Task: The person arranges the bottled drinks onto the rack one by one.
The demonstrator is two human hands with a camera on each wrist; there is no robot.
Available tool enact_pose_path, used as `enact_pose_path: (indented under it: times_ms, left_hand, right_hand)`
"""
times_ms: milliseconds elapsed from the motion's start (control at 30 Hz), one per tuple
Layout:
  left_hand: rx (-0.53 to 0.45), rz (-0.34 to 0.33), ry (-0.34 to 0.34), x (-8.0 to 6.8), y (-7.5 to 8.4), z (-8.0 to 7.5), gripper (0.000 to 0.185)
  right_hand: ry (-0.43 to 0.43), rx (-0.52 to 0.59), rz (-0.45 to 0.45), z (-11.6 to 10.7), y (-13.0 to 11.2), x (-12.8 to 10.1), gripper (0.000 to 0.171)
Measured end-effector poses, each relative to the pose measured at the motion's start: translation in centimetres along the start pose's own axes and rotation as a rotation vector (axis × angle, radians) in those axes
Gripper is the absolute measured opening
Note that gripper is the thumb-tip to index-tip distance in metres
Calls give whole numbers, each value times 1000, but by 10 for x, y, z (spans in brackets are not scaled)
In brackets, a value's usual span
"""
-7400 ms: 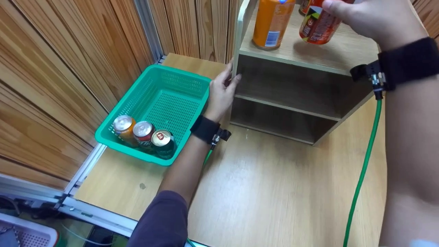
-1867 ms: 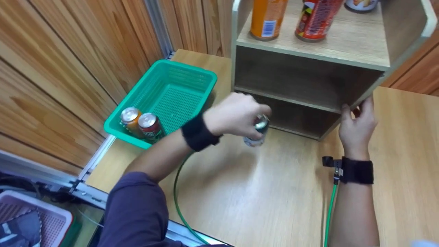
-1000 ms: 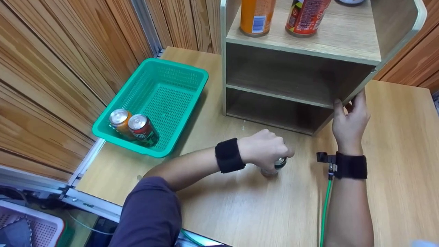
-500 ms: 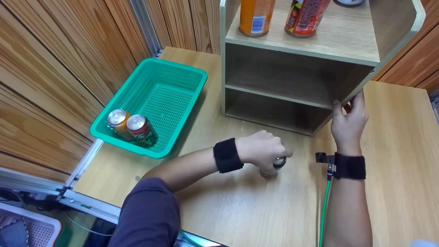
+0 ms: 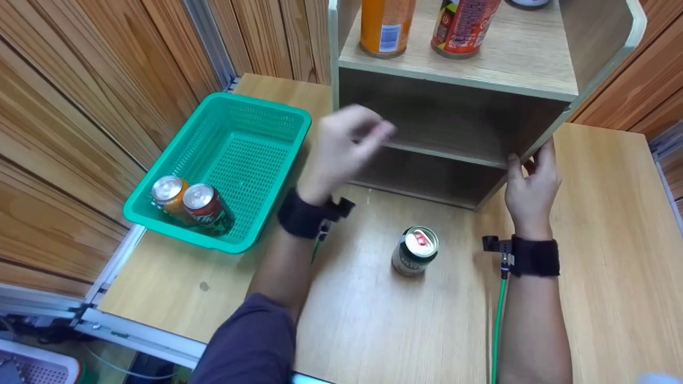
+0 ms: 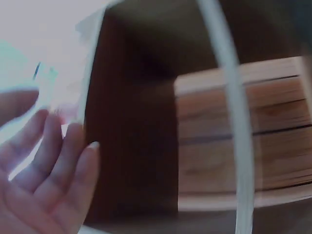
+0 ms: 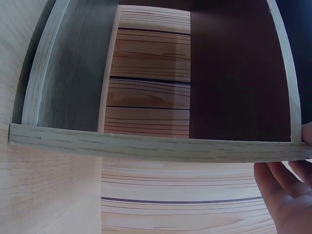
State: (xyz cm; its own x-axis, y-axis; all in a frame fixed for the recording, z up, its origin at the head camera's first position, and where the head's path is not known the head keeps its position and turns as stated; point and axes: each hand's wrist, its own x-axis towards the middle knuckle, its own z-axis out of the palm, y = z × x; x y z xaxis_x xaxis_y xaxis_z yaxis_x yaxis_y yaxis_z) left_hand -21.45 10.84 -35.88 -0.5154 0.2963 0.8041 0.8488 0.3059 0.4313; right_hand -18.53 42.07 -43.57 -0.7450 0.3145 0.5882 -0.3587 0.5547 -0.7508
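A small dark green can (image 5: 413,255) with a red pull tab stands upright on the table in the head view, with no hand on it. To its upper left, my left hand (image 5: 336,152) hangs in front of the wooden shelf (image 5: 539,69), its fingers loosely bent around nothing. The left wrist view shows those fingers (image 6: 66,165) beside the shelf's side panel. My right hand (image 5: 533,197) grips the shelf's right side panel, thumb at the front edge and fingers outside; the right wrist view shows part of that hand (image 7: 292,200) at the panel.
A green basket (image 5: 251,165) at left holds an orange can (image 5: 171,198) and a red-and-green can (image 5: 209,212). On the shelf top stand a tall orange can (image 5: 387,26) and a red can (image 5: 464,26). A green cable (image 5: 499,320) trails from the right wrist.
My left hand took the dark green can from the basket, set it on the table, released it and moved up towards the shelf. My right hand let go of the red can and now grips the shelf.
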Motion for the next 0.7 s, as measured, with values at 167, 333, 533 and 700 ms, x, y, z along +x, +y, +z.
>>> enact_pose_path:
  times_ms: [167,333,533,700]
  left_hand:
    - [44,-56,246,-2,-22,-19,10]
    - [46,-110,401,-8,-41,-21,10]
    - [113,-256,384,-11,-57,-12,44]
    - [130,-228,333,-13,-64,-4,49]
  right_hand:
    - [-7,-15,29,0,-8,-3,58]
    - [-8,-32,47,-1,-26,-4,55]
    - [-16,-40,40,-5,-34,-2,55]
    - [-16,-24,38,-9,-31,-2,55]
